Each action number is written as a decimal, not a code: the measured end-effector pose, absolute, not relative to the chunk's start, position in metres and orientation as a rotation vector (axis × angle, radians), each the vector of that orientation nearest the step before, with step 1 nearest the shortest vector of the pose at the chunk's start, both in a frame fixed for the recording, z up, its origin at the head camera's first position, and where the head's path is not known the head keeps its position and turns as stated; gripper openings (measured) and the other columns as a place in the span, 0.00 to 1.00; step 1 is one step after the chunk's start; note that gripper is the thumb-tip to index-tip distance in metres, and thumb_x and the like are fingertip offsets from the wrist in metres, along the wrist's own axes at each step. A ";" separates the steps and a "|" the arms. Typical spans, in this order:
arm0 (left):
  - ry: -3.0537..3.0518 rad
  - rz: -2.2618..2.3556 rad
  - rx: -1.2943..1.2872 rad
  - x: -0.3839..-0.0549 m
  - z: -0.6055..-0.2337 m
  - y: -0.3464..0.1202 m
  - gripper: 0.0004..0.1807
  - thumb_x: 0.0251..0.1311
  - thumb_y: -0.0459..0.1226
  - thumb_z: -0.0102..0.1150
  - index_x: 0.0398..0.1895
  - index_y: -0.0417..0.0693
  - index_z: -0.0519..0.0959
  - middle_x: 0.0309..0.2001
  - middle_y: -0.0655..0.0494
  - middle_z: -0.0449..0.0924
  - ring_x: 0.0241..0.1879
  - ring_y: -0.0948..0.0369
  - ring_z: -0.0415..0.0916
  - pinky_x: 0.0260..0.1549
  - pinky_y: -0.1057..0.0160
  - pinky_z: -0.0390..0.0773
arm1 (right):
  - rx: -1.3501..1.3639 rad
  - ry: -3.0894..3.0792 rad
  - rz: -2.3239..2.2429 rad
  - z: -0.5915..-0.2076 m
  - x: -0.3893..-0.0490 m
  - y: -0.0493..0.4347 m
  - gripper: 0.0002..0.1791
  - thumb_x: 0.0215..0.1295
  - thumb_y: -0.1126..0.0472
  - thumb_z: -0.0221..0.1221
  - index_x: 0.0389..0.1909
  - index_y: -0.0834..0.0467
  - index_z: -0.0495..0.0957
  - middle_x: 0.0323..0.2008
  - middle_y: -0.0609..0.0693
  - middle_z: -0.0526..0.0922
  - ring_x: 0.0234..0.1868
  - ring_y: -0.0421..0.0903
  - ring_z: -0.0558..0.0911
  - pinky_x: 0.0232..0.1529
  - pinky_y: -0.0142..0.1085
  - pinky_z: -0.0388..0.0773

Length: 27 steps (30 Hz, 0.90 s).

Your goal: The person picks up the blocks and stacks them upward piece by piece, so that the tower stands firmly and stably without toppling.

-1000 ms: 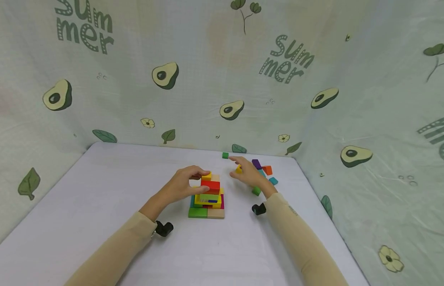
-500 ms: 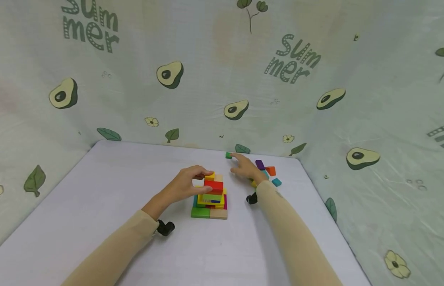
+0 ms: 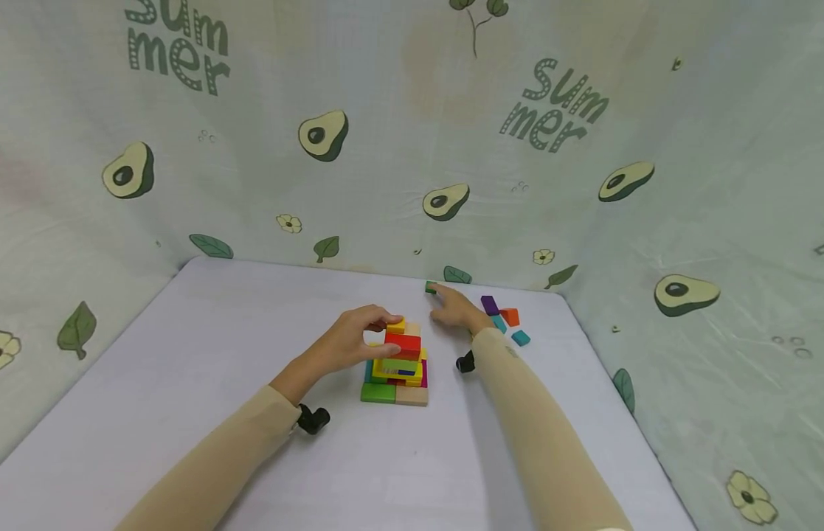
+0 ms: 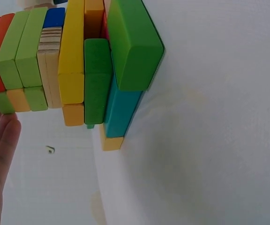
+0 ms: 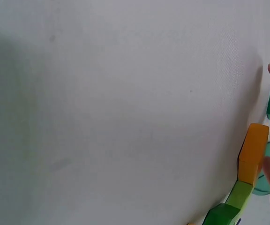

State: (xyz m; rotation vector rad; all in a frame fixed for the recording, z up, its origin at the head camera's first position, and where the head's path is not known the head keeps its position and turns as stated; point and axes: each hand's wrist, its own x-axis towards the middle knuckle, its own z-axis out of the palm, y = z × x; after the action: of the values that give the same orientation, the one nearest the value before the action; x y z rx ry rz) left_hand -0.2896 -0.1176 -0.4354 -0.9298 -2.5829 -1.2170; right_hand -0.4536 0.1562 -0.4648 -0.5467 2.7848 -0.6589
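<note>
A layered tower of coloured wooden blocks (image 3: 403, 365) stands in the middle of the table. My left hand (image 3: 353, 341) cups its upper part: the thumb lies at the front of a red block (image 3: 403, 346), the fingers at a small yellow block (image 3: 395, 327) on top. The left wrist view shows the tower's stacked side, with part of the hand (image 4: 3, 154) against its upper end. Towards the far edge my right hand (image 3: 456, 310) reaches with its index finger at a small green block (image 3: 429, 287). An orange block (image 5: 253, 147) is close to the fingers in the right wrist view.
Right of the right hand lie a purple block (image 3: 490, 304), an orange block (image 3: 510, 317) and two teal blocks, one of them teal and apart (image 3: 521, 338). Patterned cloth (image 3: 372, 169) rises behind the white table (image 3: 252, 310) and along its right side.
My right hand has moved to the far edge, from beside the loose blocks to the green block. My left hand keeps its place at the tower. The head view has shifted slightly.
</note>
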 end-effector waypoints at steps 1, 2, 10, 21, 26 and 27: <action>-2.585 -1.214 -0.931 -0.290 -0.435 -0.117 0.27 0.61 0.45 0.78 0.62 0.52 0.82 0.61 0.60 0.83 0.55 0.61 0.81 0.60 0.61 0.83 | -0.544 2.783 -0.653 -0.465 -0.453 0.156 0.40 0.75 0.55 0.61 0.84 0.49 0.59 0.84 0.53 0.58 0.84 0.57 0.56 0.82 0.58 0.53; -2.588 -1.215 -0.933 -0.290 -0.435 -0.117 0.27 0.61 0.45 0.79 0.62 0.52 0.82 0.61 0.60 0.83 0.56 0.60 0.81 0.60 0.60 0.83 | -0.542 2.781 -0.646 -0.465 -0.453 0.156 0.40 0.75 0.55 0.61 0.84 0.48 0.59 0.84 0.53 0.57 0.84 0.57 0.56 0.82 0.59 0.54; -2.599 -1.198 -0.926 -0.289 -0.434 -0.117 0.28 0.62 0.45 0.78 0.63 0.52 0.81 0.62 0.59 0.83 0.56 0.60 0.81 0.60 0.60 0.83 | -0.625 2.828 -0.580 -0.460 -0.449 0.157 0.36 0.74 0.57 0.63 0.81 0.51 0.65 0.79 0.58 0.64 0.78 0.60 0.65 0.79 0.59 0.61; -2.607 -1.201 -0.932 -0.289 -0.432 -0.117 0.27 0.62 0.45 0.78 0.62 0.52 0.81 0.63 0.59 0.83 0.55 0.60 0.81 0.60 0.61 0.83 | -0.756 2.860 -0.485 -0.465 -0.449 0.159 0.30 0.72 0.66 0.61 0.75 0.57 0.74 0.69 0.57 0.71 0.65 0.55 0.74 0.74 0.50 0.71; -2.608 -1.192 -0.930 -0.289 -0.431 -0.117 0.27 0.62 0.45 0.78 0.63 0.52 0.81 0.62 0.59 0.83 0.55 0.60 0.80 0.59 0.60 0.83 | -0.842 2.859 -0.465 -0.463 -0.451 0.162 0.26 0.72 0.67 0.61 0.70 0.58 0.79 0.71 0.58 0.73 0.70 0.58 0.73 0.77 0.53 0.67; -2.607 -1.188 -0.930 -0.289 -0.431 -0.117 0.27 0.62 0.45 0.78 0.63 0.52 0.81 0.62 0.59 0.83 0.55 0.60 0.80 0.59 0.60 0.83 | -0.857 2.856 -0.466 -0.462 -0.451 0.163 0.25 0.72 0.67 0.62 0.69 0.59 0.80 0.71 0.59 0.74 0.72 0.59 0.72 0.77 0.54 0.66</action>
State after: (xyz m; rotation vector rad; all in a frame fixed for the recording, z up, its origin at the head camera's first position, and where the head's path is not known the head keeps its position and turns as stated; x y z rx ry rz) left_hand -0.2893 -0.1172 -0.4314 -0.9299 -2.6068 -1.1879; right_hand -0.4509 0.1631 -0.4624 -0.8571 2.8562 -0.4659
